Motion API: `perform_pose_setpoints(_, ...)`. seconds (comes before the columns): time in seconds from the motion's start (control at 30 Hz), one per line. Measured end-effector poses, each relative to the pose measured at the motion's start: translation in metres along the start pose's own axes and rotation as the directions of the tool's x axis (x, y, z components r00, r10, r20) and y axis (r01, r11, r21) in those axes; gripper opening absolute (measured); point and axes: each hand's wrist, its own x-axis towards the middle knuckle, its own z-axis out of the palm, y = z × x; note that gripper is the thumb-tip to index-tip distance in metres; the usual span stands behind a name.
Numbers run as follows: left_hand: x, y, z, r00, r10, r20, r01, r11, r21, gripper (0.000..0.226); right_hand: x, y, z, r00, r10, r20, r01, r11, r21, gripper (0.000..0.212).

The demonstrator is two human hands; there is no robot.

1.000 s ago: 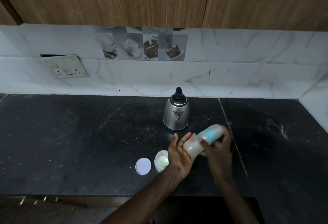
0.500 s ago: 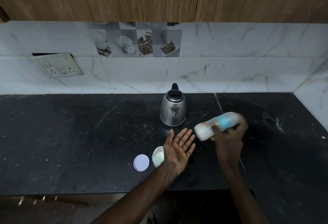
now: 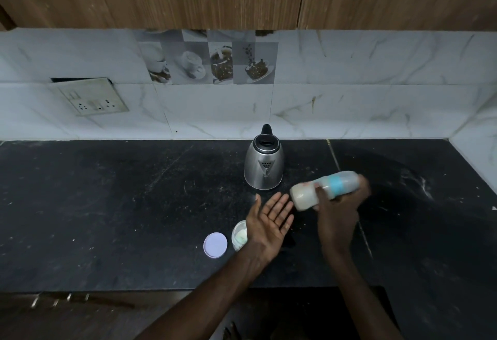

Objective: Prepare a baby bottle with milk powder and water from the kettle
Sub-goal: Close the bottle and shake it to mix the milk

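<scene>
The baby bottle (image 3: 324, 189) is being held nearly horizontal, base pointing left, gripped by the right hand (image 3: 339, 206); the left hand (image 3: 270, 219) is being held open, palm up, above the bench (image 3: 107, 205).

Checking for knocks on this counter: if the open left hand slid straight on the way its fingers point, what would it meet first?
Probably the baby bottle held tilted in the right hand: the left hand, palm up, aims at its milky base. Depth is unclear; the kettle stands left of that line.

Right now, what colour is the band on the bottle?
Light blue band around the bottle; head view.
</scene>
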Motion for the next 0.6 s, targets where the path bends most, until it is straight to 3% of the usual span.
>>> perform_pose_setpoints(0.07,-0.001,-0.001,0.001,1.0,0.0,-0.015,0.001,1.0,0.007,0.064,-0.007,0.005,0.004,0.976,0.023,0.215,0.004,0.992,-0.124,0.082)
perform_pose_setpoints(0.1,0.0,-0.002,0.0,1.0,-0.006,-0.013,0.006,1.0,0.015,0.064,-0.007,0.005,0.003,0.969,0.006,0.245,0.026,0.992,-0.126,0.082)
perform_pose_setpoints(0.13,0.0,-0.002,0.0,1.0,-0.011,-0.008,0.011,1.0,0.026,0.065,-0.004,0.001,0.001,0.977,-0.022,0.21,0.043,0.994,-0.096,0.081)
perform_pose_setpoints(0.23,0.0,0.0,-0.002,1.0,-0.009,0.01,0.009,0.999,0.032,0.064,0.013,-0.018,-0.007,0.997,-0.033,-0.072,0.04,0.995,0.095,0.083)
perform_pose_setpoints(0.3,0.001,0.0,-0.004,1.0,-0.003,0.012,0.003,1.0,0.021,0.064,0.014,-0.019,-0.01,0.987,-0.038,-0.155,0.057,0.991,0.118,0.085)
perform_pose_setpoints(0.37,0.0,0.0,-0.002,1.0,-0.002,0.011,0.002,1.0,0.017,0.064,0.003,-0.011,-0.009,0.999,-0.042,0.009,0.042,0.999,-0.02,0.085)
perform_pose_setpoints(0.43,0.001,-0.002,-0.003,1.0,-0.009,0.02,0.009,1.0,-0.003,0.065,-0.01,0.005,-0.01,0.958,-0.002,0.288,0.045,0.989,-0.144,0.085)
perform_pose_setpoints(0.47,0.001,-0.003,-0.003,1.0,-0.011,0.026,0.011,1.0,-0.008,0.065,-0.013,0.01,-0.013,0.941,-0.007,0.338,0.064,0.985,-0.158,0.086)
perform_pose_setpoints(0.53,0.0,-0.003,-0.004,1.0,-0.006,0.017,0.005,1.0,0.015,0.065,-0.009,0.006,-0.018,0.974,-0.028,0.224,0.045,0.997,-0.07,0.082)
perform_pose_setpoints(0.6,-0.001,-0.002,-0.005,1.0,-0.003,0.02,0.002,1.0,0.028,0.064,0.0,-0.004,-0.02,1.0,-0.004,-0.027,0.007,0.996,0.094,0.078)
